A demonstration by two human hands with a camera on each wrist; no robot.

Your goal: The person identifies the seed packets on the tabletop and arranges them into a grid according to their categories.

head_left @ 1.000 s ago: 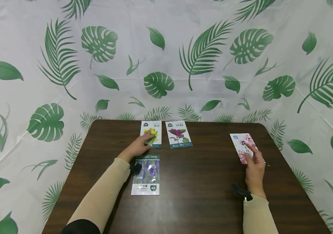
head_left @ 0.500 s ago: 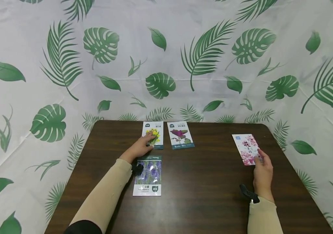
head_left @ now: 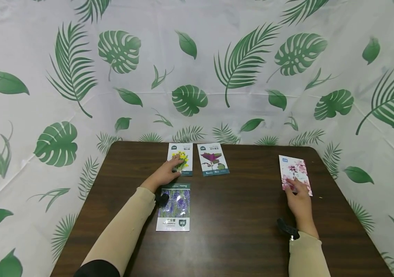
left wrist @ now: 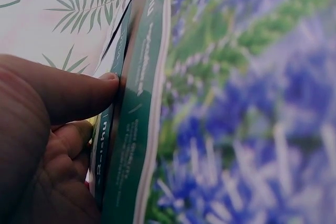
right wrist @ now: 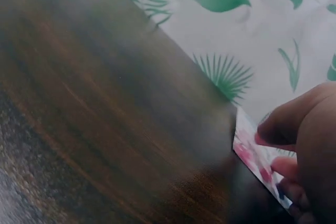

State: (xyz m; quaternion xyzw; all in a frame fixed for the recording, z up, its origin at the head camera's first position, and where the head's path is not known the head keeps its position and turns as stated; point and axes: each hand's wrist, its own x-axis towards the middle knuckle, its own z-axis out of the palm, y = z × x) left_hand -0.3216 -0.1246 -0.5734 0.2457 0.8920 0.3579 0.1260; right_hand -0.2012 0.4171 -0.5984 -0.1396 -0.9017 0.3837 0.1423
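Note:
My left hand [head_left: 163,175] rests on the lower part of a seed packet with yellow flowers [head_left: 182,157], its fingers spread over the picture. Nearer me, partly under the left wrist, lies a packet with purple-blue flowers [head_left: 174,209], which looms large in the left wrist view. A packet with a dark purple plant [head_left: 213,159] lies just right of the yellow one. On the right side, my right hand [head_left: 298,198] touches the lower face of a pink blossom packet [head_left: 298,169] with its fingertips. In the right wrist view that packet [right wrist: 247,148] is partly hidden by the fingers.
All the packets lie on a dark brown wooden table [head_left: 231,215]. Behind it hangs a white cloth [head_left: 203,65] printed with green leaves. A black wrist strap [head_left: 288,229] sits on my right wrist. A small pale speck is near the pink packet.
The pink blossom packet has turned slightly and shifted a little right. My right hand moved right with it, then back left onto its lower face. The left hand stays put.

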